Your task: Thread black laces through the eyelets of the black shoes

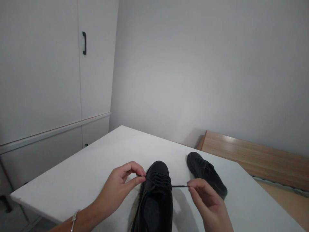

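A black lace-up shoe [158, 169] rests on the white table, toe pointing away from me and its opening toward me. My right hand [205, 199] pinches one end of the black shoelace [180, 186], which stretches taut sideways from the shoe's right edge. On the other side, my left hand [125, 182] closes thumb and fingertips at the shoe's left edge near the lacing. Only a tiny dark bit shows at those fingertips, seemingly the other lace part. A second black shoe [207, 174] lies farther back, behind my right hand.
The white table [116, 154] has its far corner near the grey wall [205, 64]. White cabinets [48, 71] with dark handles stand at the left. Beyond the table's right edge is a wood-grain board or furniture piece [253, 158].
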### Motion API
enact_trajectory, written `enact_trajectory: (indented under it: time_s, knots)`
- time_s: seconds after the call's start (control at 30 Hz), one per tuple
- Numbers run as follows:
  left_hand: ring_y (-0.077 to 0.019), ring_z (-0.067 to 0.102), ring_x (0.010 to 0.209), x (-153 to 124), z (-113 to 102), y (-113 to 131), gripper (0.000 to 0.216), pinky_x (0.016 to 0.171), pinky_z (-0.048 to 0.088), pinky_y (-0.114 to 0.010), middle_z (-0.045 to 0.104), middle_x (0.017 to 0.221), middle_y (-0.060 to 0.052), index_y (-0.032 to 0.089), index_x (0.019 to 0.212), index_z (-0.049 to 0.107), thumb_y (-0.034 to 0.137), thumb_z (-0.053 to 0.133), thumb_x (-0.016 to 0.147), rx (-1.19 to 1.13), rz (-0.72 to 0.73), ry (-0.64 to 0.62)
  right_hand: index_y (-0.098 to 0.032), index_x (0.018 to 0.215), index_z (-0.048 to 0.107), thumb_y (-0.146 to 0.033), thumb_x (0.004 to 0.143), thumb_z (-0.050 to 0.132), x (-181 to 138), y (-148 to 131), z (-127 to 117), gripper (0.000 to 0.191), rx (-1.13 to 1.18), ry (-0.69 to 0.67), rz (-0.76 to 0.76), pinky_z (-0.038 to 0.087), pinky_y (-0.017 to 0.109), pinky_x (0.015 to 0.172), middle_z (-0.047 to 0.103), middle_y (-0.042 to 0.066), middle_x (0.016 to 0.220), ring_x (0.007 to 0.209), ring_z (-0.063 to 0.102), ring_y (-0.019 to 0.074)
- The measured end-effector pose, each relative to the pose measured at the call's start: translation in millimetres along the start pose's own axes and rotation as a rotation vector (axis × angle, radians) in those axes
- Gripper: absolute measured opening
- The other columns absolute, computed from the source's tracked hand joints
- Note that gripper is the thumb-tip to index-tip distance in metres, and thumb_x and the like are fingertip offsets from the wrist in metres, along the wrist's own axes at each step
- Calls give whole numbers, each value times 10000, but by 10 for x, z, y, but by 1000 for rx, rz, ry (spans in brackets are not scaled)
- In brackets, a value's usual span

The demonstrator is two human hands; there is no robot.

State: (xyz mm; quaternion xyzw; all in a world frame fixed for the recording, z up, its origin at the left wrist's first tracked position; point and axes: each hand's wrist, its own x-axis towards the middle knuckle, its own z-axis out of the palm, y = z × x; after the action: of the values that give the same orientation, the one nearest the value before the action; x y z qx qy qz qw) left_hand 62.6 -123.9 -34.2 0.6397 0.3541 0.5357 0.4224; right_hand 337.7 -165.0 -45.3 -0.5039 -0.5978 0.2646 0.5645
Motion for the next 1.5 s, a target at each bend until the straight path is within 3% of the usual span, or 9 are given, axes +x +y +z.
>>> enact_trajectory:
  time_s: [0.23,0.4,0.57,0.67,0.83,1.0,1.2,1.37,1.5]
  knots:
    - [-165,576,862,308,382,514,64,818,422,-280,597,869,-13,175,740,716,191,760,783,-11,188,-140,-229,881,665,-425,945,650,124,-508,459,207,271,-256,-21,526,231,628,690,36,905,674,624,128]
    - [-143,562,718,356,416,408,146,698,433,-271,609,776,15,163,836,659,272,752,800,-193,21,-244,-205,892,687,-421,923,692,174,-543,533,219,316,-307,29,530,233,653,669,7,735,675,642,131]
    - [-165,580,764,271,351,250,115,746,423,-279,690,760,-6,144,818,717,204,759,729,-39,-136,-347,-201,870,684,-408,919,696,173,-445,484,213,379,-240,37,525,239,634,663,9,715,646,628,133]
    - [-156,545,714,269,369,208,129,705,402,-275,660,717,0,142,772,693,260,737,743,-31,-150,-326,-217,910,674,-391,951,645,177,-414,466,181,263,-242,-25,528,260,648,672,31,836,693,635,148]
    - [-139,495,649,312,430,222,147,638,364,-254,603,667,23,145,778,680,267,737,719,-61,-164,-366,-259,907,676,-261,961,593,191,-389,422,99,-195,-79,-384,474,379,934,572,89,1200,1174,549,262]
    - [-153,537,698,286,424,306,118,687,398,-245,641,660,20,160,676,719,232,705,768,55,-75,-430,-315,996,702,-219,953,581,176,-413,412,160,-383,-119,-527,412,441,1012,495,68,1322,1228,493,276]
    - [-144,509,662,276,371,309,186,640,393,-244,620,648,12,148,696,693,319,702,768,50,-127,-428,-291,943,722,-337,988,556,218,-438,416,177,-83,-192,-283,483,321,881,673,41,1039,1027,627,213]
    - [-144,554,696,259,371,268,25,665,413,-247,652,712,8,164,696,632,145,635,679,46,-101,-392,-222,946,751,-469,926,610,278,-371,410,285,36,-320,15,508,335,773,733,56,864,849,672,232]
    - [-173,574,794,214,406,192,191,776,428,-300,656,776,-3,182,722,598,6,560,661,291,240,-312,-208,925,767,-449,880,652,284,-356,405,271,-42,-374,42,496,363,772,741,63,848,849,668,257]
